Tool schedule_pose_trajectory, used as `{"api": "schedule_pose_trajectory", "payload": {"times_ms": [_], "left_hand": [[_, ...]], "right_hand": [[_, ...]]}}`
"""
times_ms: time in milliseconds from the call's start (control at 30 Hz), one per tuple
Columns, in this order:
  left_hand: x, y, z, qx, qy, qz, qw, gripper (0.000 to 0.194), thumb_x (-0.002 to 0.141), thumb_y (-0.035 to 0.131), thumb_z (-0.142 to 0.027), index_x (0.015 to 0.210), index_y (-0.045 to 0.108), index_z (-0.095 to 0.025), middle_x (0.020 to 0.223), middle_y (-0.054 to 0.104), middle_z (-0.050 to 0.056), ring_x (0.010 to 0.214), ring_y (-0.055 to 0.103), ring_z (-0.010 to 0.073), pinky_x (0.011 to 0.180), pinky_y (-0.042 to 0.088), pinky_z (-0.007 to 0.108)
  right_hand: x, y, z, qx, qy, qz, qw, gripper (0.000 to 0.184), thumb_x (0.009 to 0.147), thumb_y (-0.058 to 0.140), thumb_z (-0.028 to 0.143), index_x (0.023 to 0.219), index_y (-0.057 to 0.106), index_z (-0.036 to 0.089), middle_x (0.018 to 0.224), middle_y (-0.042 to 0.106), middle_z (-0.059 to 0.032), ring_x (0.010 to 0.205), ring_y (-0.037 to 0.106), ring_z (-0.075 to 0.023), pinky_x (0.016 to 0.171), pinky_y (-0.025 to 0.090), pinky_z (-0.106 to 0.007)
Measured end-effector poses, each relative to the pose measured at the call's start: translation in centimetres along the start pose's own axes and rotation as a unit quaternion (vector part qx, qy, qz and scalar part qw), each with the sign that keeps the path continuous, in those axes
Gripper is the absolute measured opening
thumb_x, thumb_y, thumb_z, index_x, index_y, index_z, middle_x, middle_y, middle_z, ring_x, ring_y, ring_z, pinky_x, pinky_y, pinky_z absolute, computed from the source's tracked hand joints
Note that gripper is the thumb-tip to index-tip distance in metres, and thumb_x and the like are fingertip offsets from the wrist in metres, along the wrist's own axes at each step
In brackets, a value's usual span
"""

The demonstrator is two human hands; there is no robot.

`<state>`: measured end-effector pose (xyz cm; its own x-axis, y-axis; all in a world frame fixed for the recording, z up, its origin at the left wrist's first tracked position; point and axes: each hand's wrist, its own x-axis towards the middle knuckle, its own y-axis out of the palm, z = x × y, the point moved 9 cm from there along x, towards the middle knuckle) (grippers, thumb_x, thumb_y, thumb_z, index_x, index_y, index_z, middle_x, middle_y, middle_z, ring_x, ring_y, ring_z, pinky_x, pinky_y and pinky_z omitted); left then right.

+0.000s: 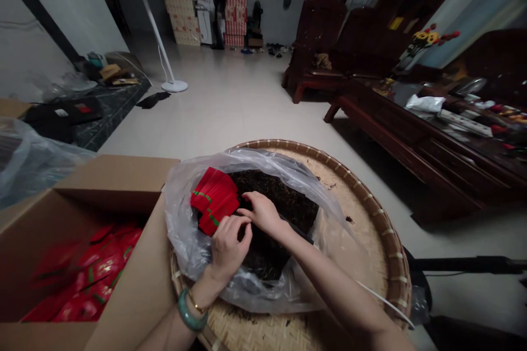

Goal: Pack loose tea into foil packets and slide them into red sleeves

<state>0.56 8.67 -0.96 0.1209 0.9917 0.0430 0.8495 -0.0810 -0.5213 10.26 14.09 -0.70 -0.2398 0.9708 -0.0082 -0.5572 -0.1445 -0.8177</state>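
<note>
A clear plastic bag (181,230) lies wide open on a round woven bamboo tray (366,230). Dark, dried, shredded leaves (280,186) fill much of it. Fanned-out red packets (218,192) with green marks rest on the leaves at the bag's left side. My left hand (230,241), below a green bangle, has its fingers curled at the packets' lower right edge. Close beside it, my right hand (262,213) bends its fingers and thumb toward each other over the dark leaves. Whatever is between the fingertips of either hand is too small or dark to make out.
An open cardboard box (135,279) holding several red packets (99,269) stands against the tray's left side. A dark wooden table (395,137) is to the right. A white standing fan (156,38) and stacked boxes (181,11) are farther back.
</note>
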Motion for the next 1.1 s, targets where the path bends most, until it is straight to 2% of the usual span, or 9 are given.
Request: {"api": "schedule_pose_trajectory", "payload": {"times_ms": [100, 167, 267, 533, 633, 767, 867, 967, 1100], "left_hand": [[0.0, -3.4, -1.5, 0.23, 0.08, -0.095, 0.965, 0.027, 0.084, 0.05, -0.023, 0.107, 0.061, -0.015, 0.106, 0.059, 0.015, 0.1, 0.051, 0.0304, 0.087, 0.04, 0.044], [0.4, -4.3, -1.0, 0.34, 0.079, -0.099, 0.932, 0.034, 0.083, 0.051, -0.02, 0.115, 0.057, -0.013, 0.107, 0.057, 0.016, 0.096, 0.05, 0.0312, 0.081, 0.042, 0.043], [0.9, -4.7, 0.2, 0.41, 0.076, -0.084, 0.905, 0.035, 0.083, 0.05, -0.016, 0.117, 0.054, -0.011, 0.1, 0.057, 0.015, 0.088, 0.05, 0.0284, 0.077, 0.043, 0.04], [1.2, -4.4, 1.6, 0.411, 0.087, -0.092, 0.903, 0.034, 0.083, 0.053, -0.018, 0.116, 0.053, -0.011, 0.097, 0.055, 0.013, 0.089, 0.051, 0.0279, 0.075, 0.045, 0.038], [1.3, -4.4, 1.6, 0.406, 0.089, -0.092, 0.905, 0.036, 0.082, 0.055, -0.02, 0.117, 0.053, -0.01, 0.098, 0.054, 0.013, 0.088, 0.05, 0.0277, 0.075, 0.045, 0.038], [1.2, -4.4, 1.7, 0.402, 0.091, -0.092, 0.906, 0.036, 0.083, 0.055, -0.02, 0.117, 0.053, -0.011, 0.097, 0.054, 0.012, 0.087, 0.05, 0.0275, 0.075, 0.045, 0.037], [1.1, -4.4, 1.6, 0.398, 0.096, -0.096, 0.907, 0.037, 0.081, 0.056, -0.021, 0.117, 0.053, -0.01, 0.097, 0.055, 0.013, 0.086, 0.051, 0.0273, 0.075, 0.045, 0.038], [0.9, -4.7, 1.2, 0.38, 0.115, -0.119, 0.91, 0.036, 0.081, 0.057, -0.023, 0.116, 0.056, -0.011, 0.098, 0.057, 0.013, 0.086, 0.052, 0.0275, 0.076, 0.045, 0.038], [0.6, -5.8, 0.4, 0.3, 0.15, -0.164, 0.928, 0.027, 0.083, 0.057, -0.032, 0.104, 0.065, -0.018, 0.095, 0.065, 0.011, 0.089, 0.056, 0.0278, 0.08, 0.045, 0.041]], "right_hand": [[0.2, 1.5, 0.7, -0.039, -0.016, -0.009, 0.999, 0.039, 0.082, 0.061, 0.038, 0.115, 0.057, 0.019, 0.107, 0.061, -0.0099, 0.1, 0.057, -0.0233, 0.084, 0.047, -0.034], [0.3, 2.2, 1.2, -0.042, -0.004, -0.018, 0.999, 0.037, 0.082, 0.061, 0.039, 0.114, 0.057, 0.019, 0.108, 0.06, -0.0095, 0.101, 0.056, -0.0233, 0.083, 0.047, -0.034], [0.1, 2.8, 1.5, -0.017, 0.013, -0.038, 0.999, 0.031, 0.081, 0.063, 0.034, 0.109, 0.058, 0.021, 0.107, 0.061, -0.0069, 0.099, 0.056, -0.0217, 0.082, 0.046, -0.032], [-0.5, 3.3, 0.7, 0.113, 0.009, -0.083, 0.99, 0.02, 0.077, 0.065, 0.019, 0.096, 0.062, 0.023, 0.091, 0.066, -0.0006, 0.088, 0.06, -0.0158, 0.08, 0.045, -0.027], [-0.1, 3.9, -0.2, 0.156, 0.057, -0.072, 0.983, 0.023, 0.073, 0.068, 0.019, 0.095, 0.06, 0.021, 0.087, 0.068, 0.0008, 0.077, 0.062, -0.0143, 0.07, 0.046, -0.025], [0.5, 4.6, -0.8, 0.154, 0.098, -0.056, 0.982, 0.028, 0.069, 0.071, 0.023, 0.094, 0.059, 0.021, 0.082, 0.068, 0.0014, 0.07, 0.062, -0.0137, 0.063, 0.043, -0.023], [0.9, 4.5, -0.5, 0.135, 0.072, -0.05, 0.987, 0.013, 0.071, 0.069, 0.018, 0.082, 0.063, 0.019, 0.077, 0.068, 0.0005, 0.07, 0.061, -0.0141, 0.065, 0.042, -0.023], [0.8, 3.5, -0.1, 0.132, 0.04, -0.045, 0.989, 0.004, 0.074, 0.067, 0.017, 0.071, 0.064, 0.019, 0.073, 0.068, -0.0004, 0.07, 0.059, -0.0144, 0.067, 0.041, -0.024], [-0.7, -0.5, 0.1, 0.143, -0.018, -0.097, 0.985, 0.007, 0.076, 0.065, 0.02, 0.07, 0.065, 0.017, 0.069, 0.063, -0.0013, 0.07, 0.055, -0.0141, 0.065, 0.04, -0.023]]}}
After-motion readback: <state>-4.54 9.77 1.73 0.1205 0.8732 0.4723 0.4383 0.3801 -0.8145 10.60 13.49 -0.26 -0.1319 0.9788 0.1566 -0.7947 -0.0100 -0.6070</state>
